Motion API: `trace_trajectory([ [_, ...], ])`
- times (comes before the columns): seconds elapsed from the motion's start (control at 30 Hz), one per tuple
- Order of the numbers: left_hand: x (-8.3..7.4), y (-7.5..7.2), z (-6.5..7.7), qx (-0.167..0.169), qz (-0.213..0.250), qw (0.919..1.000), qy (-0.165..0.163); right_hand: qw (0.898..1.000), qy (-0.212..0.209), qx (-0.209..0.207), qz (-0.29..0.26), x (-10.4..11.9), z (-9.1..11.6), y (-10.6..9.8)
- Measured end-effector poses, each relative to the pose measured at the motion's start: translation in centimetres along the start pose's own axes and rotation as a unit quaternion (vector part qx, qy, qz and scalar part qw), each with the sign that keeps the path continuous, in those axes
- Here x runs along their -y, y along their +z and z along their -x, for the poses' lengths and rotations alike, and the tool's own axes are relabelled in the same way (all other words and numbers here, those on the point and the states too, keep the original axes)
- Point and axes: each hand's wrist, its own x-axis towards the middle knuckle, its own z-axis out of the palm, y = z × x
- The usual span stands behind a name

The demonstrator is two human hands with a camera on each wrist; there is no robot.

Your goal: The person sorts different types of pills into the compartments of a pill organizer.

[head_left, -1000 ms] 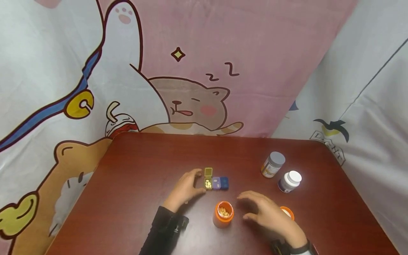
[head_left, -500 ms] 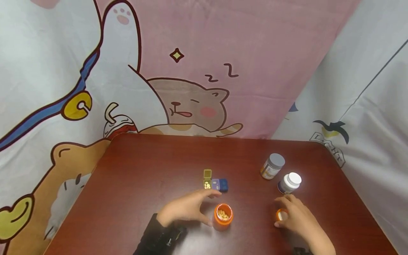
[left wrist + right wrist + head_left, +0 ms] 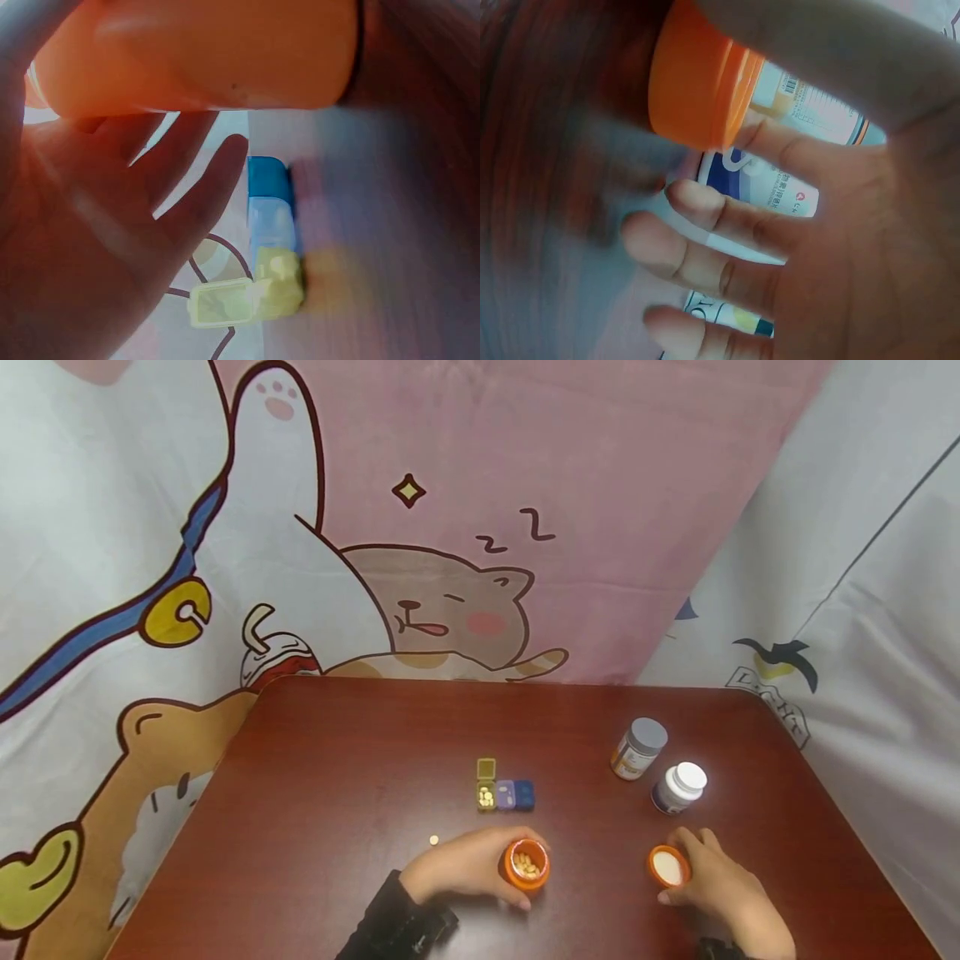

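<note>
My left hand (image 3: 472, 862) curls round an open orange pill bottle (image 3: 512, 878), thumb in front and fingers behind. Oblong tan pills (image 3: 527, 865) lie inside it. In the left wrist view the bottle's side (image 3: 202, 56) fills the top. My right hand (image 3: 723, 887) holds an orange bottle cap (image 3: 657, 878) between thumb and index finger, its white inside facing up. The right wrist view shows the cap (image 3: 694, 82) by the thumb, other fingers extended. Behind the left hand is a small pill organizer (image 3: 506, 794), its yellow lid (image 3: 486, 768) raised over pale pills.
A jar with a grey lid (image 3: 639, 748) and a white-capped bottle (image 3: 679, 787) stand at the right, beyond the cap. One pale tablet (image 3: 434, 840) lies on the brown table (image 3: 337, 777) near the left wrist. Printed cloth (image 3: 600, 527) hangs behind the table.
My left hand has moved from beside the pill organizer to the orange bottle and gripped it. My right hand has gone right to the cap and taken hold of it.
</note>
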Motion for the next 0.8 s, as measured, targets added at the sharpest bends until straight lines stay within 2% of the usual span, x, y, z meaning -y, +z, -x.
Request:
trace_trajectory([
  [0.17,0.3,0.1,-0.1,-0.006,0.003,0.9999,-0.007,0.996,-0.064,-0.056,0.004,0.7,-0.7,0.6],
  [0.23,0.3,0.1,-0.2,-0.009,0.006,0.9999,-0.008,0.991,-0.099,-0.092,0.001,1.0,-1.1,0.8],
  [0.3,0.3,0.2,-0.2,-0.01,0.009,0.9999,-0.009,0.982,-0.142,-0.125,-0.026,1.5,-1.3,1.0],
  [0.4,0.3,0.1,-0.2,-0.01,0.014,0.9998,-0.01,0.96,-0.214,-0.152,-0.094,2.9,-1.4,1.1],
  [0.53,0.4,0.2,-0.2,-0.01,0.02,0.9997,-0.008,0.931,-0.292,-0.129,-0.175,6.1,-0.9,0.5],
  [0.63,0.4,0.2,-0.3,-0.011,0.028,0.9995,-0.002,0.905,-0.338,-0.133,-0.222,8.7,-0.2,-0.5],
  [0.7,0.5,0.3,-0.3,-0.012,0.033,0.9994,0.002,0.882,-0.369,-0.136,-0.26,10.2,0.1,-1.1],
  [0.8,0.6,0.3,-0.3,-0.007,0.049,0.9987,-0.005,0.855,-0.407,-0.123,-0.299,11.7,0.2,-1.2],
])
